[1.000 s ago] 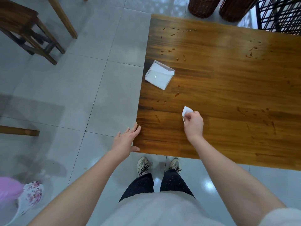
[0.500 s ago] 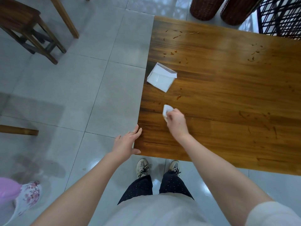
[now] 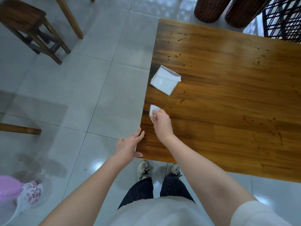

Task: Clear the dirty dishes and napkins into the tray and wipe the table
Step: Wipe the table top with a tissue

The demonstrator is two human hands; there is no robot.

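No dishes show on the desk (image 3: 228, 111). The right hand (image 3: 162, 121) wipes its left edge, fingers (image 3: 154, 115) pinching a white napkin (image 3: 154, 109). The left hand (image 3: 128, 147) rests with fingers spread at the near corner. Crumbs (image 3: 182, 39) lie unwiped farther off.

I see a pale grey tiled floor (image 3: 84, 88), glossy enough to throw back spots of light. At the upper left a dark wooden stool (image 3: 24, 25) stands on it, and just beside it a lighter wooden leg (image 3: 69, 17) slants down to the tiles. A wooden bar (image 3: 19, 128) juts in from the left edge. In the lower left corner sits a white flower-patterned bin (image 3: 29, 198) lined with a pink bag (image 3: 8, 188). Along the top I make out two brown wicker baskets (image 3: 210, 8) side by side, and right of them a black lattice frame (image 3: 283, 18).
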